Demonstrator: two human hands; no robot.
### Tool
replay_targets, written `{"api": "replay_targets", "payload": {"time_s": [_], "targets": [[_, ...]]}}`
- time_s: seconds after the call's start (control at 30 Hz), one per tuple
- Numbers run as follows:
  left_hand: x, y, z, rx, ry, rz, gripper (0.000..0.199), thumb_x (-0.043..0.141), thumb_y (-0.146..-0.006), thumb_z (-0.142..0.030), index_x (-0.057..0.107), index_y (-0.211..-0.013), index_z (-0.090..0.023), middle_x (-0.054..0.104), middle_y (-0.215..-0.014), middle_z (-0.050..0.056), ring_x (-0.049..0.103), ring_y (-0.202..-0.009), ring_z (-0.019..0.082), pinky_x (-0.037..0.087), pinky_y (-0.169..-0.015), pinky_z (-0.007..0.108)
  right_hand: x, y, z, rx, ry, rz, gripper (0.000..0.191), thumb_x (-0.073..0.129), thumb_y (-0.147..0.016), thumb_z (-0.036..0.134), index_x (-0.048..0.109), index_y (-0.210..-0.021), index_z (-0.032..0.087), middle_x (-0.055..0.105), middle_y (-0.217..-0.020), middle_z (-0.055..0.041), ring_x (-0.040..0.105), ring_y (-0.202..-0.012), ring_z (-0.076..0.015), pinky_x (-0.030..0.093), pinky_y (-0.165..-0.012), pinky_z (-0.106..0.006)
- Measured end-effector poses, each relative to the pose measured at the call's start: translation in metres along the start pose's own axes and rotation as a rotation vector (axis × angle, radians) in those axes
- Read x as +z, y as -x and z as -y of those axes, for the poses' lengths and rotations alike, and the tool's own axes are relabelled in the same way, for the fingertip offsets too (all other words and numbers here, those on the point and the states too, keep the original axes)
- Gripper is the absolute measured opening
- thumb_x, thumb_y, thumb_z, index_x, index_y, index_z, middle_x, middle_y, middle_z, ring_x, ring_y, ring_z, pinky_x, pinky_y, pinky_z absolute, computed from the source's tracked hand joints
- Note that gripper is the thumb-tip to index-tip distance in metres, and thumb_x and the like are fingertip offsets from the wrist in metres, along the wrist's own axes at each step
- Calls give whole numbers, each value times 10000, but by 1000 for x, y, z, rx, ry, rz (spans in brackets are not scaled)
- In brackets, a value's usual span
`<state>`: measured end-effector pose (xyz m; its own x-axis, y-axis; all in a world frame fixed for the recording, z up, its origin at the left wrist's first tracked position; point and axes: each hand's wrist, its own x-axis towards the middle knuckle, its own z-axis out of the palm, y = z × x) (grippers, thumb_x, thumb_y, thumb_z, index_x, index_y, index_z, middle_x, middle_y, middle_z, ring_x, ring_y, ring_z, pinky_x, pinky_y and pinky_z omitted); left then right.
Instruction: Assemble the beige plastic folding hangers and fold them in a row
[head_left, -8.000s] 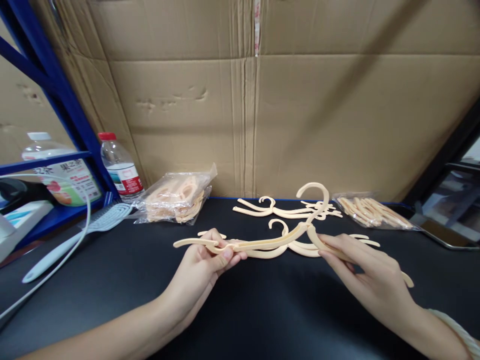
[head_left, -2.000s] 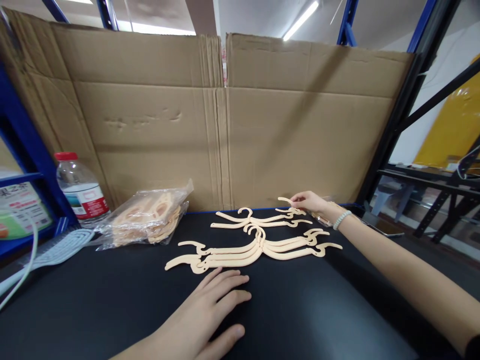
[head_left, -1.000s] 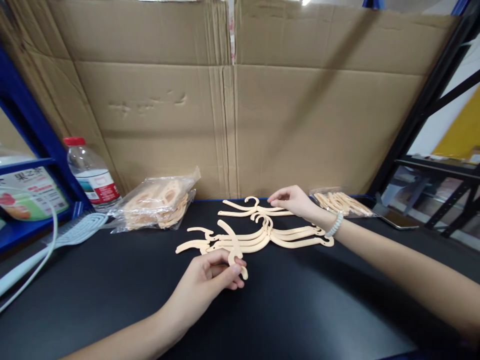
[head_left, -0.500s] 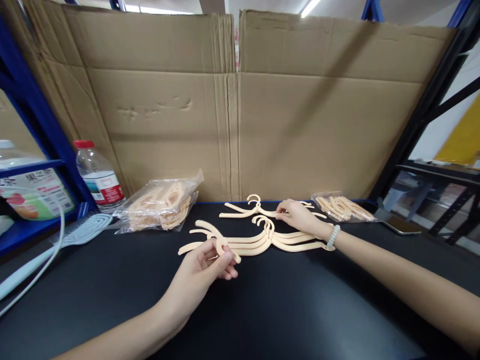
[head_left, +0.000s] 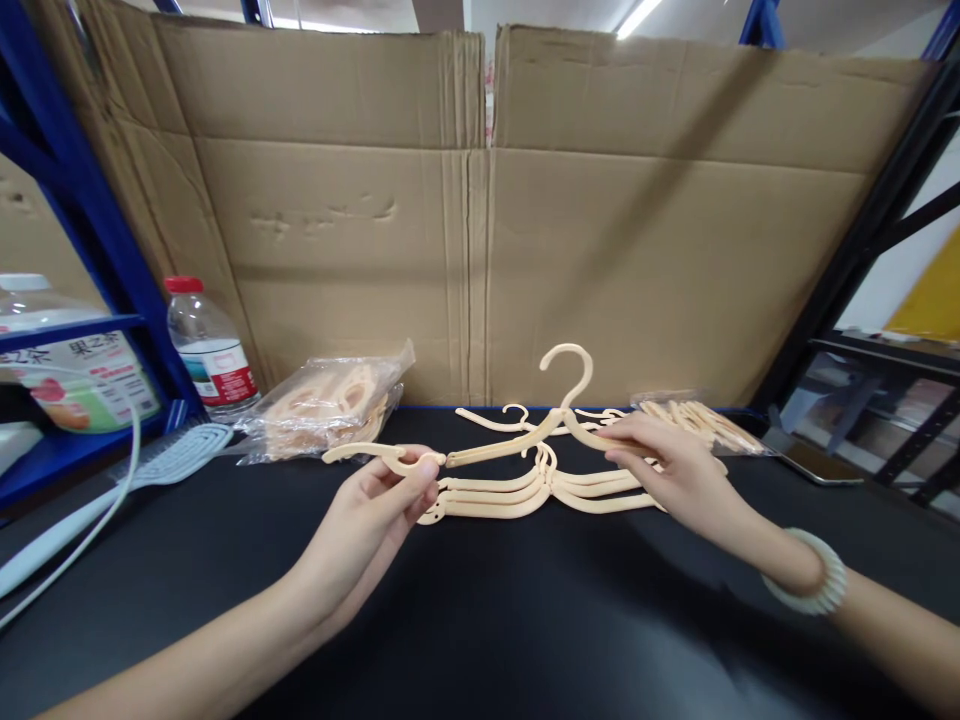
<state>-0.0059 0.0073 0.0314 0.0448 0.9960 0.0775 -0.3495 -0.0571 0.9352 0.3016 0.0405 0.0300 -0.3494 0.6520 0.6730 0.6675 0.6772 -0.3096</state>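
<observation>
My right hand (head_left: 679, 475) is closed around the right arm of a cream plastic hanger (head_left: 517, 444), lifted in front of me with its hook upward. Between the thumb and fingers of my left hand (head_left: 367, 535) is a short curved cream hanger piece (head_left: 364, 452). That piece is at the hanger's left tip; whether they are joined I cannot tell. Below, several matching hangers (head_left: 495, 509) lie stacked on the black table (head_left: 525, 620). More hangers (head_left: 487, 421) lie behind, partly hidden by the raised one.
Clear bags of cream hanger parts lie at the back left (head_left: 322, 405) and back right (head_left: 697, 420). On the left are a red-capped bottle (head_left: 214, 350), a pale blue hairbrush (head_left: 180, 455) and a white cable (head_left: 127, 490). A phone (head_left: 814, 467) lies at right, before a cardboard wall (head_left: 337, 250).
My right hand has picked up a hanger from the back and brought it nearer. The piece in my left hand has turned and now meets the hanger's left end.
</observation>
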Motion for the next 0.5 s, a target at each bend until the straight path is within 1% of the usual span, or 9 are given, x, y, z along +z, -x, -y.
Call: {"api": "replay_targets", "payload": {"time_s": [0.13, 0.23, 0.33, 0.4, 0.5], "targets": [[-3, -3, 3, -38, 82, 37, 128, 757, -740, -218, 641, -741, -161, 529, -668, -9, 470, -657, 104, 449, -636, 191, 3, 17, 7, 4, -29, -49, 133, 527, -910, 229, 616, -1006, 203, 658, -927, -62, 618, -840, -181, 504, -701, -287], [-2, -2, 3, -65, 136, 66, 143, 731, -753, -189, 602, -693, -166, 525, -714, -5, 467, -668, 110, 457, -656, 213, 4, 22, 8, -33, -53, -73, 115, 536, -901, 196, 618, -980, 212, 660, -904, -55, 624, -817, -179, 502, -690, -285], [0, 0, 2, -107, 176, 91, 157, 722, -735, -150, 577, -678, -166, 541, -803, 11, 500, -766, 136, 474, -729, 250, 5, 25, 8, -74, -80, -87, 144, 523, -903, 167, 619, -994, 224, 666, -920, -57, 629, -831, -184, 506, -696, -295], [0, 1, 1, -127, 180, 111, 154, 719, -724, -136, 575, -676, -163, 552, -848, 26, 517, -838, 161, 479, -765, 272, 6, 26, 9, -74, -82, -84, 152, 520, -902, 163, 618, -997, 228, 668, -925, -61, 632, -837, -193, 512, -703, -309], [0, 2, 1, -137, 180, 143, 123, 698, -741, -128, 588, -698, -162, 564, -881, 39, 527, -868, 175, 485, -774, 286, 8, 28, 11, -74, -76, -91, 158, 520, -899, 152, 617, -987, 240, 670, -909, -57, 637, -835, -201, 518, -719, -327]]}}
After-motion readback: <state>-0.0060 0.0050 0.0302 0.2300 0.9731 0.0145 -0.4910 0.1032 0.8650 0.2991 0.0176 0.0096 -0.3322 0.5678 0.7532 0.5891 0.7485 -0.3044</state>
